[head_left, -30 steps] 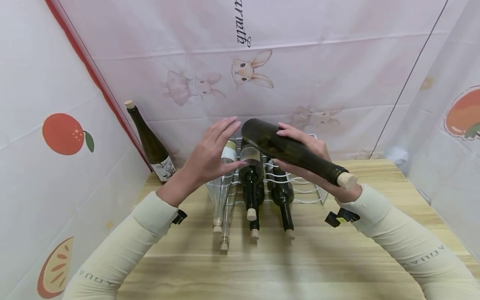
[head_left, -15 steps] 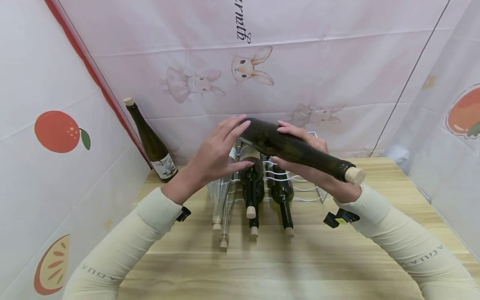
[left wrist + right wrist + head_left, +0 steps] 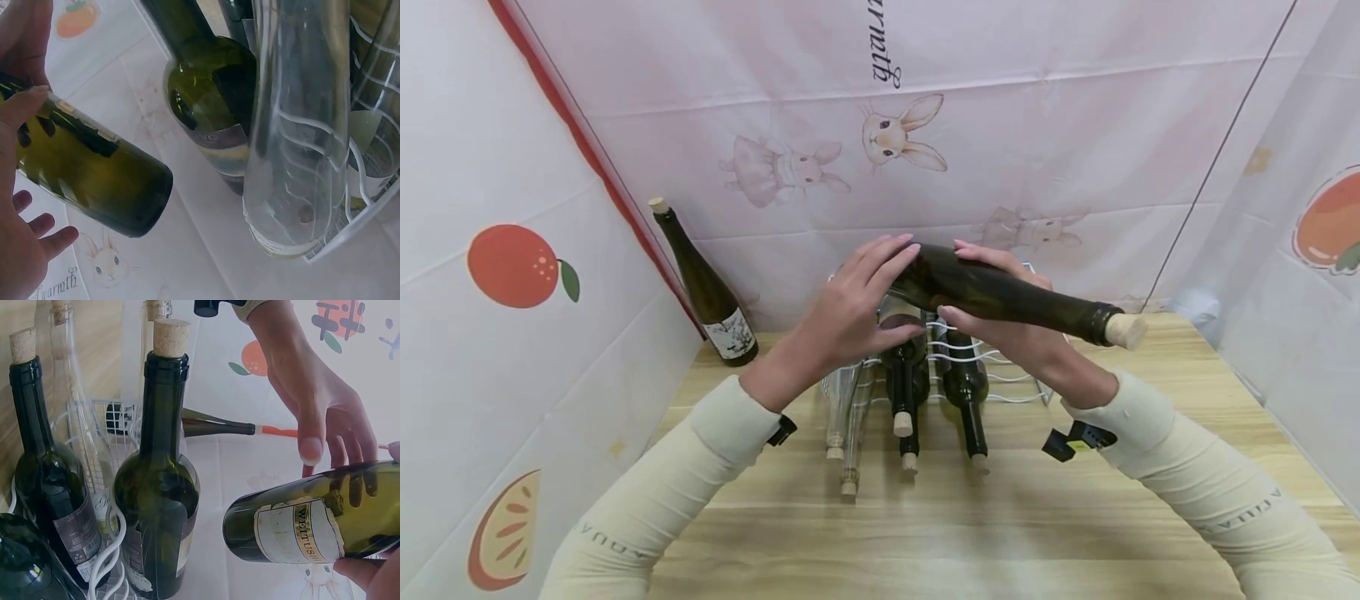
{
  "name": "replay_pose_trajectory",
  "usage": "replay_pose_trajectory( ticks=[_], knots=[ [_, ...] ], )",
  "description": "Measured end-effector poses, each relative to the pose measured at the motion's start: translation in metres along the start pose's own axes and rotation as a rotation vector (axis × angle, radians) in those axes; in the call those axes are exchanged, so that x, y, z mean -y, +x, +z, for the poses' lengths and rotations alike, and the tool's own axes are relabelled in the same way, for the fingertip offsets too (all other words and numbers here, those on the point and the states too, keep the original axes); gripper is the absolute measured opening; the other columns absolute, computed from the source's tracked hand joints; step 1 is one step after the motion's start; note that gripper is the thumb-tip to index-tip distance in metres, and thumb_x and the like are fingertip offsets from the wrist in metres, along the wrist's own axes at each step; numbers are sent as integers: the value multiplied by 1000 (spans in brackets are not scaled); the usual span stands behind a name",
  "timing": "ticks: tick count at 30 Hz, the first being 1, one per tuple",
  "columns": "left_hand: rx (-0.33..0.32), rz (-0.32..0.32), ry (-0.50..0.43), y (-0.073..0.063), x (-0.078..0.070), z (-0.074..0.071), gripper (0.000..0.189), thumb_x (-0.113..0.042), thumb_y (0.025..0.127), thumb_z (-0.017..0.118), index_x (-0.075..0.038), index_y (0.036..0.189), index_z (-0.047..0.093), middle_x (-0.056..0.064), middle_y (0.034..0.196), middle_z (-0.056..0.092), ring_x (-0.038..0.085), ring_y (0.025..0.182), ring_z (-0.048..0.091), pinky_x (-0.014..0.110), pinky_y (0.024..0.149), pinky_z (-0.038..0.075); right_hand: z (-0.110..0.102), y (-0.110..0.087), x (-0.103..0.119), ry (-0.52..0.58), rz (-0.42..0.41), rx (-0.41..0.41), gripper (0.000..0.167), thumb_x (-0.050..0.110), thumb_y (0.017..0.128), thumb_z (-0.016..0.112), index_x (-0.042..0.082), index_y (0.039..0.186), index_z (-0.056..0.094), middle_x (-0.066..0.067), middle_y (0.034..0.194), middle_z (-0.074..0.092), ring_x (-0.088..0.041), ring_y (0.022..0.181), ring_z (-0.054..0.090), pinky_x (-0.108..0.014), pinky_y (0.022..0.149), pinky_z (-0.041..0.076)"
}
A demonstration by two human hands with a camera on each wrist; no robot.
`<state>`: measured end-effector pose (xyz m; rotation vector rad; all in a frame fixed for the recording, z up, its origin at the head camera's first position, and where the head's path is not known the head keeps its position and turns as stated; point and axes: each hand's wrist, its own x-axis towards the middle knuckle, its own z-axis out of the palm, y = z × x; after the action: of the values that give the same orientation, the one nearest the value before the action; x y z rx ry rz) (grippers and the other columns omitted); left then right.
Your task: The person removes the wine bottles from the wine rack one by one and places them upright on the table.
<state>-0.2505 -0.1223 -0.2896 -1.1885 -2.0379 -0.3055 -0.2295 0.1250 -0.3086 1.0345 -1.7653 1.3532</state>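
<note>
Left hand (image 3: 868,296) has moved right to the bottle's (image 3: 1007,296) base end; bottle shifted right too, cork (image 3: 1125,331) higher in head view.

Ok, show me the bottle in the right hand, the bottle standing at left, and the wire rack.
Held bottle (image 3: 306,524), right wrist view: its label.
Standing bottle (image 3: 706,287), head view: glass above its label.
Wire rack (image 3: 350,227), left wrist view: its edge bar.

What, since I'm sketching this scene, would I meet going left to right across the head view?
Left wall's round orange-red printed fruit, upright dark green glass bottle with white label, left hand, right hand, tan cylindrical cork of the held dark green glass bottle, right wall's orange-red printed fruit.
</note>
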Motion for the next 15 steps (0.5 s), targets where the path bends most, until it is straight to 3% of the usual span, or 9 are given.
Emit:
replay_pose_trajectory(
  ticks=[5, 11, 15],
  knots=[
    [-29, 18, 6, 3, -3, 4, 99, -42, 78, 91, 0, 154, 43, 20, 156, 50, 37, 146, 47, 42, 127, 38, 0, -1, 3, -8, 66, 5, 74, -18, 69, 86, -3, 136, 57, -8, 143, 66, -3, 130, 62, -20, 103, 56],
    [-60, 12, 23, 4, -9, 8, 100, -40, 75, 94, 0, 153, 45, 19, 154, 52, 37, 144, 49, 42, 123, 43, 2, -3, 6, -41, 137, 22, 73, -12, 74, 86, 0, 139, 55, -18, 144, 62, -1, 133, 58, -18, 107, 53],
    [-61, 0, 20, 6, -11, 8, 99, -41, 75, 93, -1, 153, 46, 19, 153, 53, 36, 142, 50, 41, 123, 43, 3, -2, 7, -30, 160, 24, 73, -12, 75, 85, 1, 140, 55, -17, 144, 62, -1, 130, 60, -18, 104, 54]
  ],
)
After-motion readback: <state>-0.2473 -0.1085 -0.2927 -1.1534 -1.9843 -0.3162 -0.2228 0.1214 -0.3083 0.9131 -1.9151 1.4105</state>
